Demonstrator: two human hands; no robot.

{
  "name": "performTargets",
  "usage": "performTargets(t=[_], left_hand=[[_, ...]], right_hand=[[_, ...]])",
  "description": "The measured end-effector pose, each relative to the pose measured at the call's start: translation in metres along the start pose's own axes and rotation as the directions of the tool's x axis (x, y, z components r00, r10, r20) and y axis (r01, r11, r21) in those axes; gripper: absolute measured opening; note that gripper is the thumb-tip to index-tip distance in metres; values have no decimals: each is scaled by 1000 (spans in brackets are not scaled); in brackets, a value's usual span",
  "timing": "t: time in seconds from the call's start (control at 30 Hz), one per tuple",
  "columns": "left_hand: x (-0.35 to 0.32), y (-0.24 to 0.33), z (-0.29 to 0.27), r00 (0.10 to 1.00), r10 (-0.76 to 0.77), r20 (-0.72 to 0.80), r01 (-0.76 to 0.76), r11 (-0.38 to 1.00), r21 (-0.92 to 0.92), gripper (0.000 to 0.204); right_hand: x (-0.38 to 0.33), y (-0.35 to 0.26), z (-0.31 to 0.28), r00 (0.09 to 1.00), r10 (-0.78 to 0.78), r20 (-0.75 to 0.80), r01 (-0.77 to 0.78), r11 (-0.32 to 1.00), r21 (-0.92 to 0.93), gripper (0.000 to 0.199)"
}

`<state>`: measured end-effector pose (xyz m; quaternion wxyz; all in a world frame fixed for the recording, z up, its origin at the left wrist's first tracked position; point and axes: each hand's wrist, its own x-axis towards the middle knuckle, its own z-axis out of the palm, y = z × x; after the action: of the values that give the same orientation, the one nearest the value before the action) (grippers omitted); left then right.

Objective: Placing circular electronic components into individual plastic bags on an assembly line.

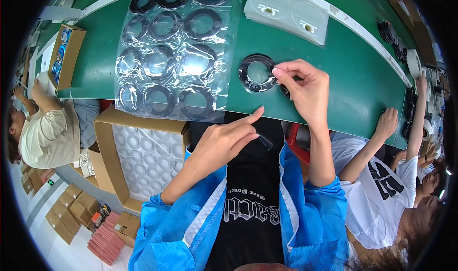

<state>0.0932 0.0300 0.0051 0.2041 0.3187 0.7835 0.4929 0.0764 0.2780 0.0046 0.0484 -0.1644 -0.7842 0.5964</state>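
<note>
Blue jacket [167,242] nearest me; past it I see the black ring [244,73] over the green table [362,90], its right rim pinched narrowly by the right hand [307,87]; nearer than the ring, the left hand [219,144] points, and I cannot tell if it grips the clear scrap [265,141]; left of the ring, a plastic sheet [177,42] of more rings; behind it, white cards [286,13].

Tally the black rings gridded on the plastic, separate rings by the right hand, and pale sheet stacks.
Gridded black rings: 12
Separate black ring at right hand: 1
Pale sheet stack: 1
Total: 14, excluding a half-hidden dark piece at that hand
</note>
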Motion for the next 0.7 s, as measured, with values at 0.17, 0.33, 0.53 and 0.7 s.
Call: performTargets(t=[0.17, 0.33, 0.53, 0.7], left_hand=[[0, -1, 1, 1000, 7, -13, -7, 1000, 0, 19], [0, 0, 0, 1000, 5, -14, -5, 1000, -1, 19], [1, -1, -1, 1000, 9, -4, -8, 1000, 18, 18], [-2, 1, -3, 1000, 16, 19, -15, 999, -46, 15]], right_hand=[[-1, 0, 1, 1000, -4, -3, 4, 1000, -15, 11], [-1, -1, 0, 1000, 5, 0, -5, 1000, -6, 11], [0, 0, 1, 998, -54, -7, 54, 994, -92, 12], [-15, -24, 2, 989, -135, -56, 116, 957, -267, 21]])
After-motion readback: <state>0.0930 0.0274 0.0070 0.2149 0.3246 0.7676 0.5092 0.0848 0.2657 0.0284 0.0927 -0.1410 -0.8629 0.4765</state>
